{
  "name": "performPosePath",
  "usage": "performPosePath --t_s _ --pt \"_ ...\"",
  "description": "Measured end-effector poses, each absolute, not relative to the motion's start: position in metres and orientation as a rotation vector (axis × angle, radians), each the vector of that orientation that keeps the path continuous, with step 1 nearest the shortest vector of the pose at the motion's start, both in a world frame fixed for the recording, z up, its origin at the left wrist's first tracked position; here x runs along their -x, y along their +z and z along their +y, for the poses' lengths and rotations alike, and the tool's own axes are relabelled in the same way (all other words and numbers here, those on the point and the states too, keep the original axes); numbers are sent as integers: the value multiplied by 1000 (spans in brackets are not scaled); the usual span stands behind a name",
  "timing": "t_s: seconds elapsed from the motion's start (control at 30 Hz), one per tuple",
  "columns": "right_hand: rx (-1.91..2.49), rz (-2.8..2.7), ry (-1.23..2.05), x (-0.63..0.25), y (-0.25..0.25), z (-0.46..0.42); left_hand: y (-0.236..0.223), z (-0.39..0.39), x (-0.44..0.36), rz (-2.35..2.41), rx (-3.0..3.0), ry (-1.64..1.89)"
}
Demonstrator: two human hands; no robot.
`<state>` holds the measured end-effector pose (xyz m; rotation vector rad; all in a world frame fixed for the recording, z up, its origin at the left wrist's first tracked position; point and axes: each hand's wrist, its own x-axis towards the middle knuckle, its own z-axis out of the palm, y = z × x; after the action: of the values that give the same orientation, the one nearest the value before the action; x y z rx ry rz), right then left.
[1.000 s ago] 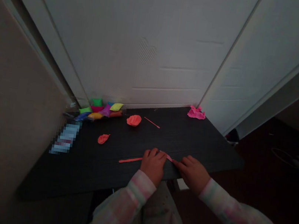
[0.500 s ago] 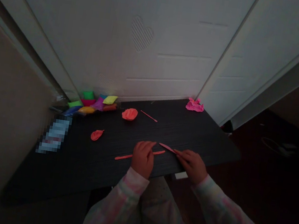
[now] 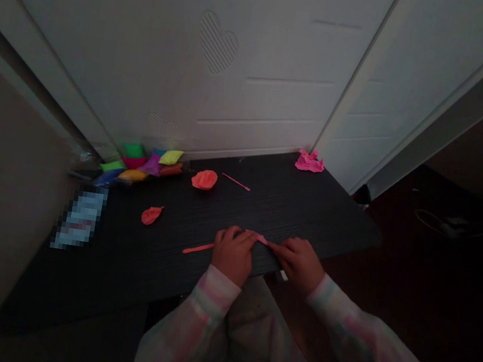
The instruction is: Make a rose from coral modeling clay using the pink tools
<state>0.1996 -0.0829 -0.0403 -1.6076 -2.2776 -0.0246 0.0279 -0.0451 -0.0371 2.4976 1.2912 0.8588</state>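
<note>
My right hand pinches a thin pink clay knife at its right end, low over the dark table. The knife's left end runs behind the fingertips of my left hand. That hand lies bent over an orange-red clay strip, its fingers together and pressing down on it. The strip's left end sticks out past the hand; its right part is hidden. Beyond the hands sits an orange-red ruffled clay flower. A smaller petal-like clay piece lies to the left.
A thin pink stick-like tool lies right of the flower. Bright pink clay sits at the far right corner. Colourful clay packets lie at the back left, beside a blurred-out blue packet. A white panel stands behind the table.
My left hand has shifted right over the strip's right end and the knife's tip. The right hand has come closer to it with the knife. The view has moved slightly.
</note>
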Motion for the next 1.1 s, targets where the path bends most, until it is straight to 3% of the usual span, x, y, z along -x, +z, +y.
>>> performPosePath --t_s 0.2,0.33,0.63,0.8,0.97,1.1 --pt "1613 -2394 -89 -198 -29 -80 -33 -47 -36 1311 -2584 766" --pt "1623 -2270 108 -201 -35 -77 -32 -46 -35 1336 -2550 769" --pt "1548 -1794 547 -203 -41 -68 -40 -38 -13 1445 -2270 1212" --pt "1530 -1992 369 -198 -42 -77 -39 -40 -8 1431 -2283 1169" --pt "1559 -2206 43 -194 -44 -84 -33 -49 -13 1381 -2539 844" --pt "1564 -2311 -29 -194 -39 -83 -32 -51 -19 1375 -2636 693"
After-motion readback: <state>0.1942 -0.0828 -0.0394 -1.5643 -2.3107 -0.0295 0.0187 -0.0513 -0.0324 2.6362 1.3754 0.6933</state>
